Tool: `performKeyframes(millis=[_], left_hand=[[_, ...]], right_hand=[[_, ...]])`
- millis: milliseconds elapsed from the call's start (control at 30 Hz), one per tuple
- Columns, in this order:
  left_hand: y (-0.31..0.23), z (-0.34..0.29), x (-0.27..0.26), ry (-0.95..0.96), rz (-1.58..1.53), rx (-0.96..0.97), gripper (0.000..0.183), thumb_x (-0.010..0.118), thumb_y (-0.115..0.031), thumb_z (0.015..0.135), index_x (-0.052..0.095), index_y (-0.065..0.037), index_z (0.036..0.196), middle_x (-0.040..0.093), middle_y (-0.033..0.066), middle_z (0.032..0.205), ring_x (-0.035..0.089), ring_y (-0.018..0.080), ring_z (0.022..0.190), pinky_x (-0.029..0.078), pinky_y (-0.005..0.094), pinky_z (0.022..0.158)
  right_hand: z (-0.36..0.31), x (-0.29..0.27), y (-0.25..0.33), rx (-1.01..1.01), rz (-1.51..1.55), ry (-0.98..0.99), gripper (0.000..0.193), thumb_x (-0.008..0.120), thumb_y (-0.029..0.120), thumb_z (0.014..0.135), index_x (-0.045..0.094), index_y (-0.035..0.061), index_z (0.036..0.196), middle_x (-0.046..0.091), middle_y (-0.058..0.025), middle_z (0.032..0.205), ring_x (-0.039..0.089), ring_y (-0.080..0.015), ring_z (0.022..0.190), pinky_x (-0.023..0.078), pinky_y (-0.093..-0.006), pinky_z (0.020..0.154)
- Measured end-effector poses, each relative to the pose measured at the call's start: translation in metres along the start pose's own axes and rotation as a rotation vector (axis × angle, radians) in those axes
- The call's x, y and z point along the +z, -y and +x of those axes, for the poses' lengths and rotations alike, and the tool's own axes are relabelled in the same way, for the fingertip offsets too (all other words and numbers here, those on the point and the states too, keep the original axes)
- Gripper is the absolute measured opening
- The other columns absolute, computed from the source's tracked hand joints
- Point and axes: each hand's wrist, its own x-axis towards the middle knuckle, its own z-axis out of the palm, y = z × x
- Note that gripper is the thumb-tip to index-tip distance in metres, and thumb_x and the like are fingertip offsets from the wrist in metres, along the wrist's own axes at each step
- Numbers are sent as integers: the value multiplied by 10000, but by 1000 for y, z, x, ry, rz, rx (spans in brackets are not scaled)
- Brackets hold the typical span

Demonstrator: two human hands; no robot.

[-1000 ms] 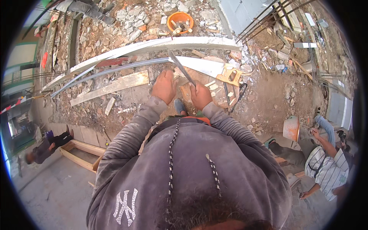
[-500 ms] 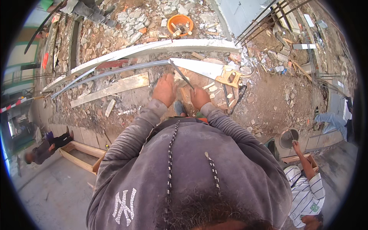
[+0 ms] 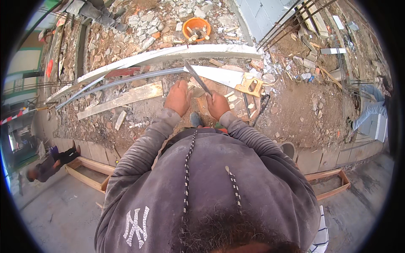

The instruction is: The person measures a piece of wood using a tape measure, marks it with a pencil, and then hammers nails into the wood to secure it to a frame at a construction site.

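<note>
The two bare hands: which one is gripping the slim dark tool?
The right hand, closed around the near end of the slim dark tool, which slants away to the left. The left hand beside it does not grip that tool.

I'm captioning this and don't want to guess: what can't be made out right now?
All in the head view:
- Near end of the dark, narrow tool: hidden inside the right hand.
- Anything under the left hand: covered by the hand itself.
- Rest of the striped garment: hidden behind the grey hoodie.
- Upper body of the person at upper left: cut off by the top edge.
</note>
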Motion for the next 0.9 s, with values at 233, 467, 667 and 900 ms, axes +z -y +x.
performKeyframes(millis=[233,467,667,900], left_hand=[[-5,3,-2,12,17,7,293,667,-173,947,512,18,1107,594,275,1132,587,486,1091,496,545,931],[-1,-8,-5,20,21,-64,302,667,-168,943,509,19,1120,593,278,1166,582,480,1114,500,533,950],[-1,0,3,-22,7,10,319,667,-164,939,507,40,1124,573,314,1134,560,517,1072,473,556,917],[-8,-9,0,-12,13,16,309,670,-168,940,504,29,1111,575,304,1125,558,514,1058,471,553,914]], right_hand=[[3,23,-29,47,-97,-55,292,558,287,1041,649,11,1017,665,-270,814,664,-486,797,510,-545,709],[-15,11,11,-141,229,-196,289,551,276,1026,652,14,1093,681,-285,900,671,-483,863,511,-564,749],[-3,35,-74,249,-180,79,276,527,265,1041,636,11,1042,681,-267,881,661,-490,866,511,-561,751],[-10,33,-49,41,-61,-24,291,536,276,1037,634,4,1004,672,-290,870,659,-492,887,506,-565,756]])
